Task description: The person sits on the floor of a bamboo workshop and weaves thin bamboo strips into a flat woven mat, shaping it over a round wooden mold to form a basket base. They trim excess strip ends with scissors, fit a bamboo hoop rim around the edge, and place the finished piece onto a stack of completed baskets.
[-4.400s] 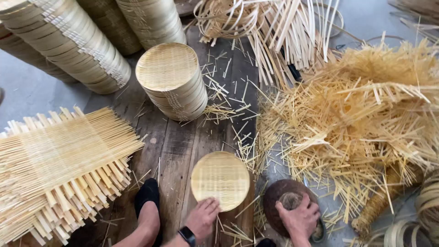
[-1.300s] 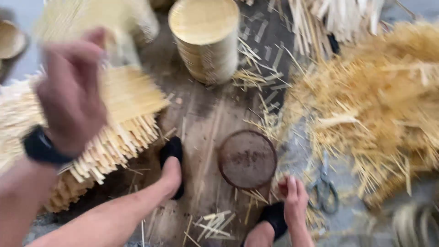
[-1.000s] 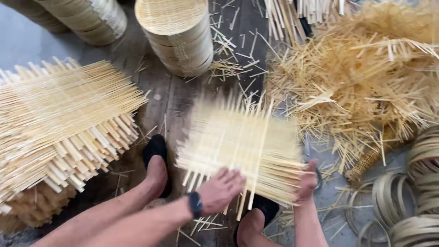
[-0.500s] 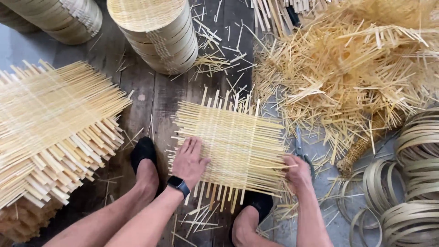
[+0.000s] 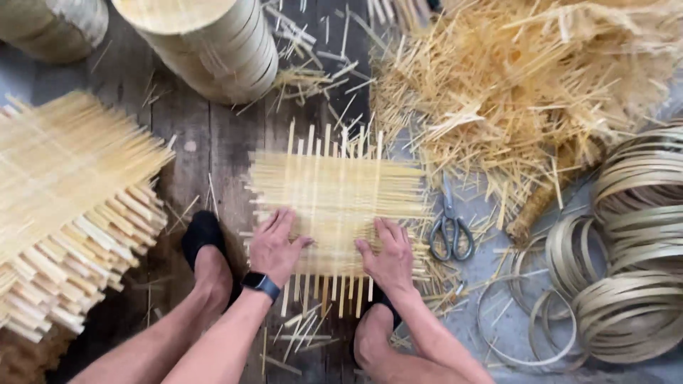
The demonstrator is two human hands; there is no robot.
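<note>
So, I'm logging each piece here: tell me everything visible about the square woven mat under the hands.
The woven mat is a flat, roughly square lattice of pale, bamboo-like strips, with loose untrimmed ends sticking out along every edge. It lies on the dark plank floor, in front of the feet. The left hand and right hand press palms-down on its near edge. Scissors lie just right, apart.

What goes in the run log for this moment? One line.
left hand: flat on woven bamboo mat | right hand: flat on mat | scissors: beside, untouched
</note>
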